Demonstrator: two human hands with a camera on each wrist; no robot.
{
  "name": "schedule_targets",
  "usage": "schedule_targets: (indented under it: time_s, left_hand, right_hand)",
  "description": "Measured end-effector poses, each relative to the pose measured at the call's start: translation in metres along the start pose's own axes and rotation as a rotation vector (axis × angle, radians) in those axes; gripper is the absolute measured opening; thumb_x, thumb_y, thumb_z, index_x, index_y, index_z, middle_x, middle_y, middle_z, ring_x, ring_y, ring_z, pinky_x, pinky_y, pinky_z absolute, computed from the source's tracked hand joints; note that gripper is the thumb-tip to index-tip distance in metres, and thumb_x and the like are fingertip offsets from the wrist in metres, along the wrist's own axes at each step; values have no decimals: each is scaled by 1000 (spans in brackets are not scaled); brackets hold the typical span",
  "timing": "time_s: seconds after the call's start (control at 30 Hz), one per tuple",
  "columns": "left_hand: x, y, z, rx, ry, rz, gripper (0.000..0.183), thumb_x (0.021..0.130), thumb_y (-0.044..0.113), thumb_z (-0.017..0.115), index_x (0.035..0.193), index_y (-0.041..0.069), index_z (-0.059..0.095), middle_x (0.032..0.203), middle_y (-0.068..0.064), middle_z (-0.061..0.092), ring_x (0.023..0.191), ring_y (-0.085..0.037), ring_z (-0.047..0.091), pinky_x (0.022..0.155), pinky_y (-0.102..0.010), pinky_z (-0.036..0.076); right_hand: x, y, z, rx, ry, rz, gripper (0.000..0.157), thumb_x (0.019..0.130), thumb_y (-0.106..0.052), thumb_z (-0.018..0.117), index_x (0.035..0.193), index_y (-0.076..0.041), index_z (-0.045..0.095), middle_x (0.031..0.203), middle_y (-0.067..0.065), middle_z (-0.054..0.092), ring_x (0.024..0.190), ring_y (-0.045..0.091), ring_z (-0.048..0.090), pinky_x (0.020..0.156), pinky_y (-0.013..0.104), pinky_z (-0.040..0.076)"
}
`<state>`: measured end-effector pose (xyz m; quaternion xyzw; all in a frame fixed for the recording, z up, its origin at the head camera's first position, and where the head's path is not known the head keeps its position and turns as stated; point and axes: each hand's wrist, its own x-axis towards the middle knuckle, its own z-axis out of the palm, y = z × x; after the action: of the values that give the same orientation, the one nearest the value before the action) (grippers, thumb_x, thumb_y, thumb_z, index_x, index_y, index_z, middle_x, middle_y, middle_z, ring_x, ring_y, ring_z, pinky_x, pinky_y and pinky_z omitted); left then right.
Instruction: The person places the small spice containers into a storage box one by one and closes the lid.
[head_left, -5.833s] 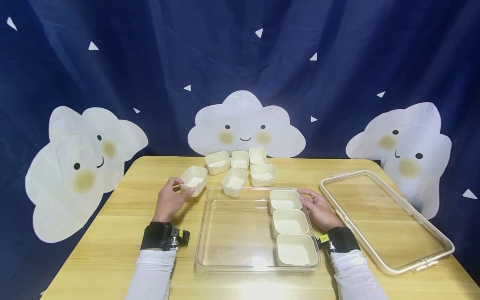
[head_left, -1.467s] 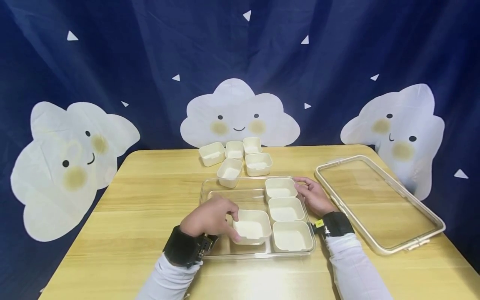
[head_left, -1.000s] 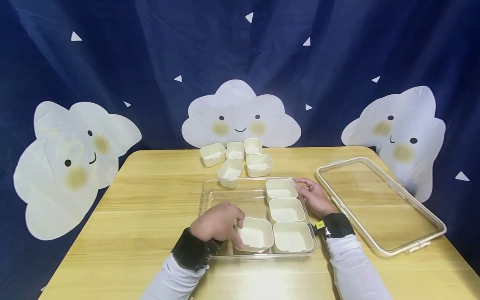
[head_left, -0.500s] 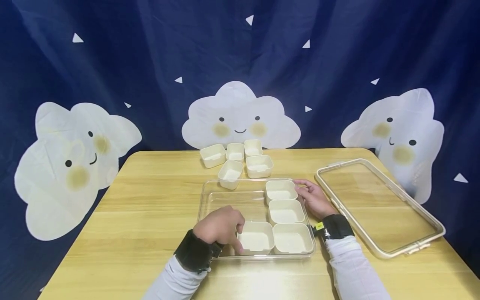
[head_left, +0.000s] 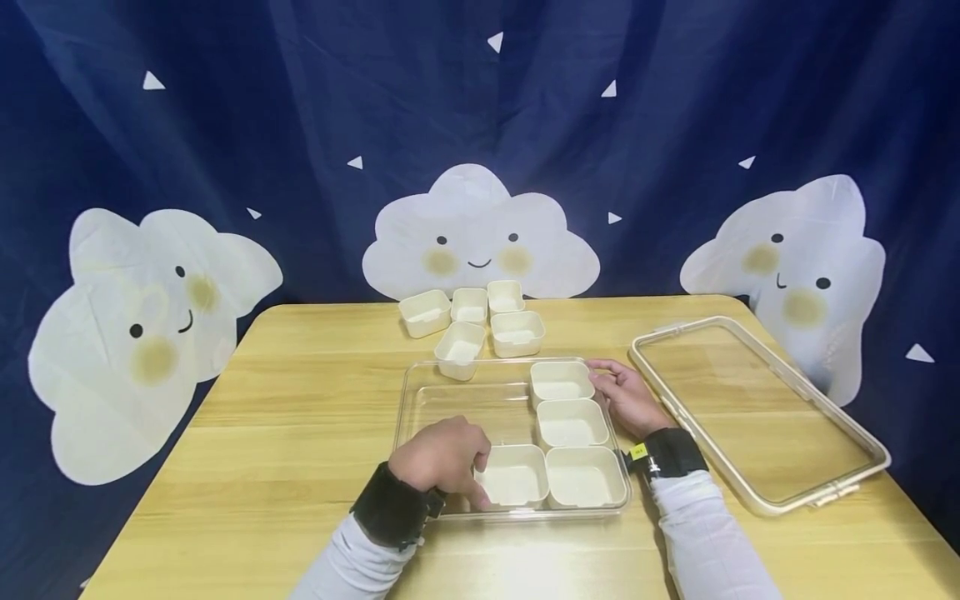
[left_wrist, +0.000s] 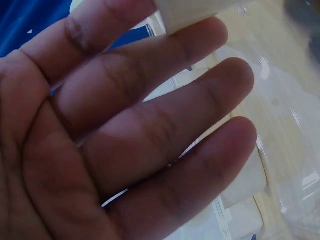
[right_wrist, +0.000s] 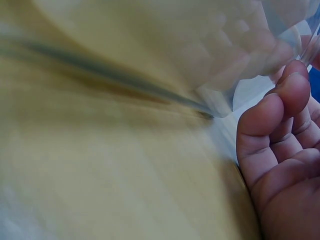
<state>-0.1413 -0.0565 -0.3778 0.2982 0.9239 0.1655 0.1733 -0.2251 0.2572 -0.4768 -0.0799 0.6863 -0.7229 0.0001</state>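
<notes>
A clear plastic box stands on the table. Along its right side three small cream containers form a column: a far one, a middle one and a front one. Left of the front one is another cream container, sitting low in the box; my left hand pinches its left wall between thumb and fingers. In the left wrist view a corner of this container shows by the index finger, the other fingers stretched out. My right hand grips the box's right wall near the far corner.
Several more cream containers, including a near one, cluster behind the box, the near one close to its far rim. A clear lid with a cream frame lies to the right, beside the right forearm. A dark blue curtain hangs behind the table.
My left hand has carried the cream container from the table at the left into the box, then right and down beside the front one. My right hand has kept its grip on the box.
</notes>
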Motion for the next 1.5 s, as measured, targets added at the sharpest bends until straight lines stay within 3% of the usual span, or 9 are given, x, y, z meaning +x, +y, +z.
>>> schedule_targets:
  time_s: [0.27, 0.5, 0.67, 0.77, 0.93, 1.0, 1.13, 1.4, 1.5]
  left_hand:
    - [-2, -1, -3, 22, -57, 52, 34, 67, 38, 86, 86, 18, 66, 79, 7, 56, 72, -9, 50, 65, -25, 45]
    - [-2, -4, -4, -6, -64, 76, 40, 76, 42, 80, 106, 18, 69, 83, 8, 61, 76, -7, 54, 74, -28, 48]
    - [-3, -14, -7, -45, 18, 105, 48, 83, 40, 74, 124, 17, 63, 115, 2, 65, 110, -18, 57, 94, -36, 45]
    - [-6, -23, -12, -68, 68, 135, 49, 86, 35, 73, 128, 13, 60, 129, -2, 60, 120, -23, 54, 99, -39, 43]
    - [-9, -36, -24, -97, 148, 144, 49, 88, 29, 72, 130, 8, 58, 130, -7, 60, 121, -26, 53, 100, -41, 42]
    - [-8, -41, -29, -103, 180, 128, 49, 88, 28, 71, 130, 8, 57, 130, -7, 60, 121, -26, 53, 101, -41, 42]
    - [-8, -52, -39, -115, 248, 71, 48, 88, 29, 72, 130, 9, 59, 128, -6, 61, 120, -26, 54, 99, -43, 43]
    - [-11, -83, -50, -242, 435, 9, 40, 88, 29, 72, 123, 10, 64, 125, -10, 63, 107, -32, 63, 87, -46, 52]
    - [-14, -97, -53, -282, 497, -8, 41, 89, 27, 72, 122, 5, 64, 123, -12, 64, 106, -32, 64, 88, -46, 52]
  right_hand:
    - [1, 1, 0, -13, -2, 3, 31, 98, -1, 51, 125, 14, 47, 78, -6, 64, 70, 3, 55, 63, 16, 46]
    - [0, 1, 0, 20, -5, 4, 27, 98, -1, 52, 123, 10, 50, 82, -5, 65, 74, 5, 58, 66, 18, 49]
    - [0, 4, 2, 32, 4, 22, 26, 98, -2, 52, 122, 8, 50, 85, -5, 67, 77, 5, 60, 68, 18, 50]
    - [-1, 5, 4, 7, -6, 37, 28, 98, -3, 52, 124, 9, 49, 79, -6, 63, 70, 3, 56, 64, 16, 47]
    - [0, 3, 4, 27, -22, 27, 23, 98, -2, 51, 121, 3, 52, 82, -5, 65, 72, 4, 57, 65, 17, 48]
    - [0, 2, 3, 53, -20, 13, 21, 98, -1, 50, 118, -1, 53, 85, -4, 67, 77, 5, 59, 68, 17, 49]
    - [3, -1, 0, 58, -26, 9, 19, 99, -2, 50, 118, -3, 54, 78, -5, 63, 68, 3, 54, 61, 15, 46]
    - [2, -1, -3, 4, -20, 11, 28, 99, -5, 52, 124, 7, 49, 64, -8, 47, 55, 2, 42, 52, 14, 37]
    - [2, 0, -3, -3, -28, 13, 33, 99, -5, 51, 127, 13, 44, 67, -8, 51, 60, 2, 46, 55, 14, 40]
